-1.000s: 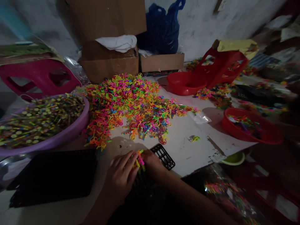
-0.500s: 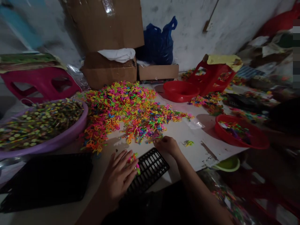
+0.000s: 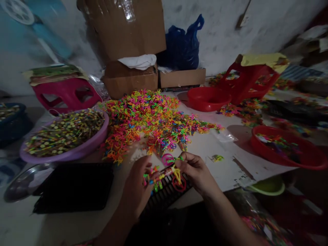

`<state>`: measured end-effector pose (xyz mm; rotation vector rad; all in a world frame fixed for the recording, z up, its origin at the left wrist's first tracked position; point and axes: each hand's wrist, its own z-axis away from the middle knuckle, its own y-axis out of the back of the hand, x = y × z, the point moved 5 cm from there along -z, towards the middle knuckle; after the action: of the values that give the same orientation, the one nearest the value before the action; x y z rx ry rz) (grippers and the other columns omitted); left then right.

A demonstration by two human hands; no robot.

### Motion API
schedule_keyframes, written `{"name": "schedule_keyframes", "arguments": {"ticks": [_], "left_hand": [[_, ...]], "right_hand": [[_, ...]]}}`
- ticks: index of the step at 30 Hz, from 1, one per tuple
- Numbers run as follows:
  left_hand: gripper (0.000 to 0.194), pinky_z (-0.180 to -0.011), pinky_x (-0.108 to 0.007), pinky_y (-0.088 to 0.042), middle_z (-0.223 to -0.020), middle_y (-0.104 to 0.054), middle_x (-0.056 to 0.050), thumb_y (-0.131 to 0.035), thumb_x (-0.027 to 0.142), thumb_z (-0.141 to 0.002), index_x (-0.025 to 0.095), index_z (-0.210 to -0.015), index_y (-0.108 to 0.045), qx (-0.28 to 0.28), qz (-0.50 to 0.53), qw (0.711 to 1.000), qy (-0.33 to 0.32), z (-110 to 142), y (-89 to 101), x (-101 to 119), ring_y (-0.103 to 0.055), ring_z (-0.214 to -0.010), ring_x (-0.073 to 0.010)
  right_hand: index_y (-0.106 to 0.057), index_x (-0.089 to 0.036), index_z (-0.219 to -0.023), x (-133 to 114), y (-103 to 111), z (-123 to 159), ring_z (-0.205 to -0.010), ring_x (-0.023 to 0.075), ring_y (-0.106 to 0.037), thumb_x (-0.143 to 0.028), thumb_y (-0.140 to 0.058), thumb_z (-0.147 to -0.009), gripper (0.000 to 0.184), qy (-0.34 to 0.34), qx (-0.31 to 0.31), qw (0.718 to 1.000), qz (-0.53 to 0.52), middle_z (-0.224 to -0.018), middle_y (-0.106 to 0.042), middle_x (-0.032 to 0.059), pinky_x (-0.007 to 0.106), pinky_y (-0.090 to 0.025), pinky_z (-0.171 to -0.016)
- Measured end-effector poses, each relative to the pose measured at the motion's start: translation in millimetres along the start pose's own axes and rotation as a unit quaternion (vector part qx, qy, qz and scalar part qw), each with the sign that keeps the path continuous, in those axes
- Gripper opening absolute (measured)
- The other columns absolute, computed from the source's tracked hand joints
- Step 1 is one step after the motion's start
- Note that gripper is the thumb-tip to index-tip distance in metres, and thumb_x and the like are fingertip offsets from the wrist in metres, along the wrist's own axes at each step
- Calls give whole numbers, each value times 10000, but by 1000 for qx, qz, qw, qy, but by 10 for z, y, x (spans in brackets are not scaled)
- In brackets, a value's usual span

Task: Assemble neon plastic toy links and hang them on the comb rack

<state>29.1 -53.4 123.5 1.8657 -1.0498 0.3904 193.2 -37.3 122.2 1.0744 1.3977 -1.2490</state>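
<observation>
Just above the near edge of the table [image 3: 205, 153], the left hand [image 3: 137, 186] and the right hand [image 3: 196, 169] meet over a black grid tray [image 3: 166, 194]. The left grip is closed around a small bunch of bright plastic sticks [image 3: 153, 177]. The right grip is pinched narrow on a few colored plastic rings [image 3: 176, 171], a pink one, a yellow one and a red one, held right beside the bunch so that they touch it. The tray lies under both grips, and its holes that show look bare. Just past the grips, farther from the person, sits a big pile of colored rings [image 3: 151, 119], so it looks like only a little is done and a lot is left. Off to the left of the grips, a purple bowl [image 3: 84, 148] is full of sticks with round heads, and a flat black stack of trays [image 3: 74, 186] lies nearer. Off to the right of the grips, a red bowl [image 3: 310, 159] holds a few finished pieces, I think, and another red bowl [image 3: 207, 99] stands behind the pile.
</observation>
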Motion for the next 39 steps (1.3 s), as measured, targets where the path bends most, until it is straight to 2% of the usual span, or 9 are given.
{"name": "schedule_keyframes", "arguments": {"ticks": [4,7,13,15,18,21,25,33,39], "left_hand": [[206,-762,-252,-519,-937,-687,-19,-501,262,-837,237,-1030,-567,-66,15,997,-37,37,0,87,-650,-835,-143],[229,-550,-228,-528,-751,-690,-18,-462,378,-844,202,-912,-592,-92,159,975,127,115,1,6,-646,-599,-132],[432,-309,-162,-361,-501,-531,36,-443,577,-779,158,-842,-525,-265,455,772,356,399,-350,64,-499,-362,-85],[484,-332,-178,-389,-552,-554,19,-427,587,-779,147,-946,-543,-290,415,794,336,388,-353,54,-523,-394,-96],[457,-473,-240,-486,-771,-635,-37,-418,500,-824,175,-1130,-512,-223,223,911,265,234,-142,-127,-608,-565,-138],[340,-811,-340,-479,-1002,-643,-60,-460,358,-846,229,-1152,-532,-142,-5,988,58,69,68,-210,-599,-917,-196],[344,-991,-451,-334,-1241,-544,-63,-484,290,-846,257,-1185,-531,-198,-147,955,-163,172,-129,-224,-471,-1141,-234],[342,-983,-453,-348,-1280,-521,-21,-450,246,-862,266,-1196,-522,-200,-201,942,-180,269,-238,-280,-425,-1195,-236],[394,-931,-430,-419,-1271,-521,-81,-485,320,-838,227,-1221,-510,-191,-203,942,-189,191,-176,-295,-472,-1148,-247]], "right_hand": [[-456,-173,-552,132,-8,-3,-388,58,-382,-430,-682,-656,357,-26,21,999,-29,-437,-458,-61,176,-328,-417],[-572,-156,-637,157,-63,57,-465,105,-497,-545,-566,-730,400,-19,-41,994,-95,-534,-556,5,221,-409,-485],[-640,-173,-667,311,-287,286,-584,128,-559,-420,-704,-662,255,28,-125,990,-60,-600,-593,1,235,-451,-591],[-630,-166,-626,390,-321,294,-474,112,-512,-464,-690,-657,306,8,-131,990,-56,-523,-558,-8,228,-427,-501],[-657,-176,-694,507,-69,158,-538,131,-541,-446,-724,-608,291,29,19,999,-10,-635,-618,19,250,-448,-548],[-644,-190,-586,735,173,-17,-600,155,-565,-400,-748,-564,236,33,97,993,65,-631,-630,19,285,-462,-633],[-620,-195,-597,1050,183,-140,-560,138,-549,-326,-798,-475,253,-19,37,998,44,-580,-604,-26,261,-455,-603],[-635,-194,-706,1042,216,-25,-611,98,-542,-331,-777,-551,251,-97,123,933,-324,-700,-615,-21,216,-444,-621],[-627,-181,-742,1111,69,16,-691,151,-576,-307,-670,-667,153,-25,121,990,-64,-720,-640,13,266,-447,-698]]}}
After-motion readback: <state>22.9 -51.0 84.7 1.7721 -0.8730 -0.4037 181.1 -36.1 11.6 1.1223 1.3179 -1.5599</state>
